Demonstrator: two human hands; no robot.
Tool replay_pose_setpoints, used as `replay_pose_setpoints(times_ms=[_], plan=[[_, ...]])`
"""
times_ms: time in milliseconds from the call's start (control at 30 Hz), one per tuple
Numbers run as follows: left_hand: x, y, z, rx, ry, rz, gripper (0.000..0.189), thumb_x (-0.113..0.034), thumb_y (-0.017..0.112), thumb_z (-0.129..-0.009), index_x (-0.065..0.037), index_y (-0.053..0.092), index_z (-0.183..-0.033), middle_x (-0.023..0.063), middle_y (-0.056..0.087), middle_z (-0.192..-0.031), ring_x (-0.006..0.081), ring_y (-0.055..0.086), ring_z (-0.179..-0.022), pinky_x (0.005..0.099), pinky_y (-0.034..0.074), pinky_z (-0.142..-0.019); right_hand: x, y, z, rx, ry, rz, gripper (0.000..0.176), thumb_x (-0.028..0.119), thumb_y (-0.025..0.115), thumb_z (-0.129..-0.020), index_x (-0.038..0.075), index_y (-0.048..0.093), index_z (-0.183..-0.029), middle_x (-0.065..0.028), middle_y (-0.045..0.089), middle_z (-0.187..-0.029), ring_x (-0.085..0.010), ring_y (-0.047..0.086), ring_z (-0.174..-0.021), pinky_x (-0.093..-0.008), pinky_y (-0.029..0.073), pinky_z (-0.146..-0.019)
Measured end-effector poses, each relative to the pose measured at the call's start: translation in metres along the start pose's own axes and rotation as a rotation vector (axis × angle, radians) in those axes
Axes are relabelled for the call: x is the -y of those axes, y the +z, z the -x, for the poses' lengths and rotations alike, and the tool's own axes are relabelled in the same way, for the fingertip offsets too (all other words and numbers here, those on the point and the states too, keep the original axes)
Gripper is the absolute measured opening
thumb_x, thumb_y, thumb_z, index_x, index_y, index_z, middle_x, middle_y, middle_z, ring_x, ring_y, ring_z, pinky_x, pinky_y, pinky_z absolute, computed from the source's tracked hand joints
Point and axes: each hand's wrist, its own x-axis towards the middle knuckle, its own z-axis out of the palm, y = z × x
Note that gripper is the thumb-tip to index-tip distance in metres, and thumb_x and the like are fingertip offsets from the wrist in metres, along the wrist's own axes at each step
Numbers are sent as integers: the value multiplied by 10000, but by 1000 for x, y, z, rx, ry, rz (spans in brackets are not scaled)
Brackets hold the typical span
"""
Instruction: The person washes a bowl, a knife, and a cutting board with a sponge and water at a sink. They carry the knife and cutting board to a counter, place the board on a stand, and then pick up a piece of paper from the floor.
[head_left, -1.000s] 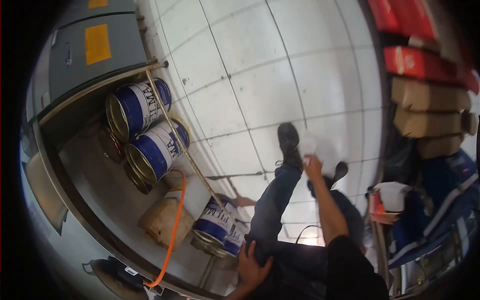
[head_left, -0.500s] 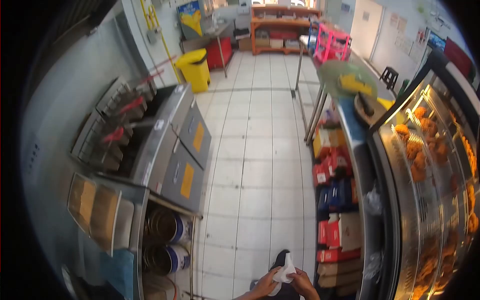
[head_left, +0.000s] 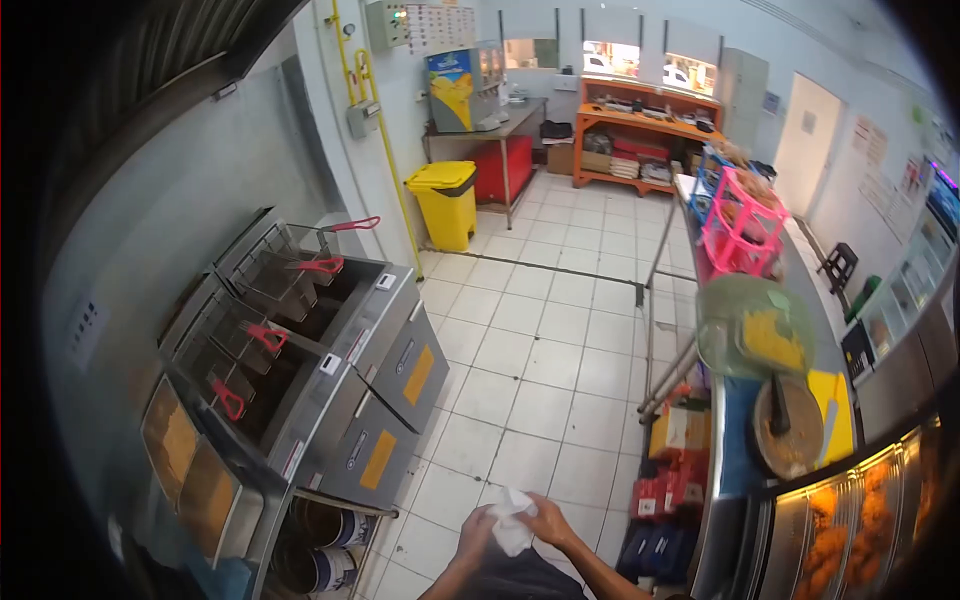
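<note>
Low in the view, both hands are in front of my body over the tiled floor. Between them is a crumpled white tissue [head_left: 513, 522]. My left hand [head_left: 477, 532] has its fingers closed on the tissue's left side. On the opposite side, my right hand [head_left: 547, 523] pinches it with thumb and fingers. Part of the tissue sticks up above the fingertips, and dark clothing shows just below the hands.
On the left stand deep fryers [head_left: 330, 370] with red-handled baskets [head_left: 268, 338]. A yellow bin [head_left: 445, 207] is farther ahead. Along the right run a counter with a green bowl [head_left: 730, 330], a pan [head_left: 785, 450], a yellow board [head_left: 838, 400] and a pink rack [head_left: 742, 225], then a fried-chicken display [head_left: 850, 525].
The view has moved forward along the aisle and tilted up, so the fryers and counter appear nearer. Both hands keep hold of the tissue and sit higher and farther left in view.
</note>
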Motion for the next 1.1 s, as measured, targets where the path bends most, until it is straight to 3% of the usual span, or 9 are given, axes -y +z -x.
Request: replay_pose_setpoints(times_ms=[233, 433, 600, 733, 867, 933, 967, 1067, 1100], plan=[[-149, 90, -155, 207, -216, 434, 587, -539, 347, -950, -162, 264, -1391, 115, 443, -1309, 288, 473, -1188, 516, 450, -911, 27, -97, -217, -201, -306, 211, 337, 202, 649, -819, -3, 599, -1081, -215, 617, -1036, -319, 608, -945, -373, 476, -798], [-226, 172, -394, 304, -117, 14, 430, -252, 484, -932, -99, 362, -1315, 113, 505, -1188, 221, 518, -1081, 411, 476, -844, 103, -215, -322, 102, -276, 173, 483, 352, 615, -863, -1, 563, -1189, -247, 416, -1346, -382, 365, -1280, -431, 284, -1060], [-321, 279, -551, 407, 66, -192, 332, -37, 458, -818, -93, 527, -1138, 74, 549, -980, 156, 553, -875, 291, 487, -709, 80, -327, -433, -300, -230, 3, 387, 256, 609, -882, 8, 587, -1178, -182, 466, -1318, -263, 500, -1172, -349, 439, -926], [-338, 320, -718, 146, 47, -690, 260, -66, 442, -820, -89, 598, -1028, 111, 612, -847, 176, 614, -810, 333, 509, -626, 41, -435, -544, -436, 35, -377, 314, 144, 601, -887, -15, 590, -1157, -112, 610, -1125, -159, 620, -950, -250, 505, -768], [-249, 260, -853, -92, 541, -1423, 213, -110, 485, -804, -60, 649, -931, 160, 669, -806, 323, 649, -835, 425, 517, -703, 74, -571, -669, -517, -113, -156, 264, 140, 599, -895, -21, 602, -1104, -83, 668, -930, -116, 623, -810, -253, 502, -671], [-250, 221, -874, 279, 234, -1516, 204, -131, 542, -770, -53, 650, -923, 175, 667, -851, 351, 646, -824, 447, 507, -737, 147, -648, -722, -500, -181, -127, 241, 152, 598, -899, -31, 606, -1056, -79, 659, -868, -110, 604, -808, -252, 487, -725], [-257, 215, -896, 811, 220, -2064, 220, -157, 598, -734, -58, 645, -925, 190, 658, -855, 367, 639, -818, 465, 507, -718, 189, -683, -746, -498, -178, -185, 207, 148, 607, -893, -31, 603, -997, -76, 646, -853, -114, 600, -817, -259, 481, -754], [-262, 209, -890, 473, 384, -1635, 346, -201, 647, -748, -77, 576, -1063, 214, 640, -860, 374, 635, -752, 465, 511, -663, 272, -769, -820, -461, -387, -304, 140, 105, 605, -879, -26, 589, -925, -83, 635, -853, -147, 602, -814, -280, 484, -762], [-263, 216, -906, 402, 104, -1505, 485, -225, 697, -723, -95, 521, -1155, 234, 628, -907, 366, 642, -788, 451, 512, -694, 300, -793, -841, -465, -506, -292, 118, 87, 622, -857, -21, 596, -897, -92, 643, -846, -155, 616, -806, -282, 490, -752]])
